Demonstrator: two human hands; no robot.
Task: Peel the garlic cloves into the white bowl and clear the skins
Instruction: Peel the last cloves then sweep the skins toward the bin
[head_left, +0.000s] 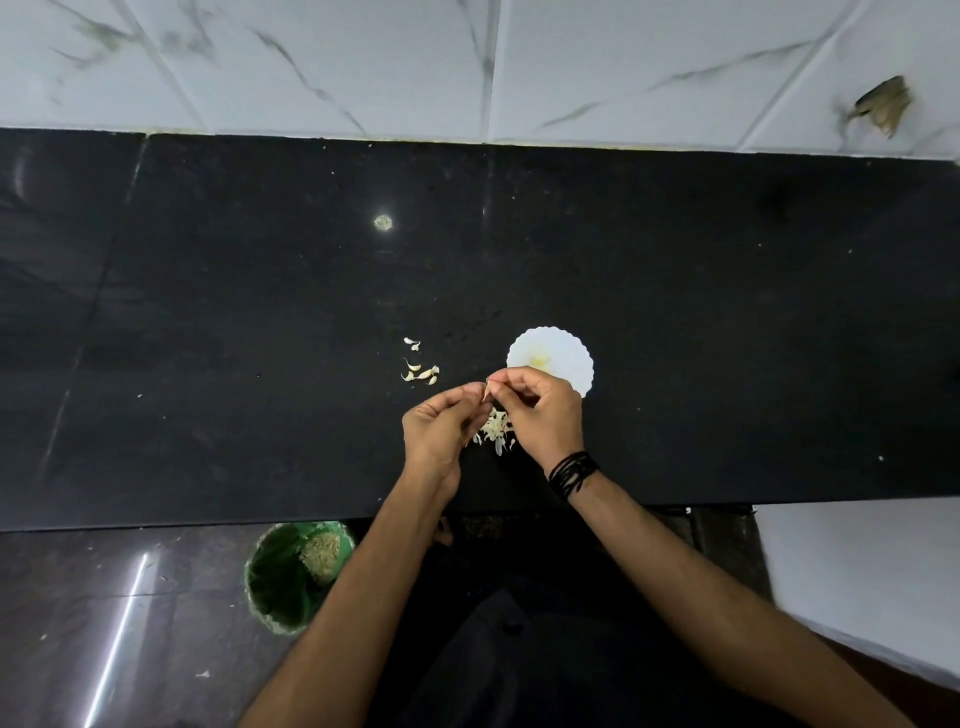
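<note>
Garlic cloves (421, 371) awaiting peeling lay in a small loose group on the black table (208, 312), to the left of the white bowl (558, 353) and apart from it. One further clove (487, 393) was held between both hands above the table, just in front of the bowl. The left hand (441, 428) pinched it with curled fingers, and the right hand (545, 410) pinched at its tip, apparently pulling skin away; the exact finger contact was too small to resolve.

Progress was judged as partial. A yellowish patch at the bowl's centre suggested peeled cloves already deposited, though their count could not be read. A pile of skins (493, 428) lay on the table directly beneath the hands, partly hidden by them. Remaining work appeared to comprise finishing the held clove, peeling the group on the left, and clearing the skins.

A green bin (280, 582) stood on the floor below the table's front edge, to the left of the person, holding pale debris; it was a likely destination for the skins. A black band (571, 470) circled the right wrist. Nothing obstructed the path between hands and bowl.
</note>
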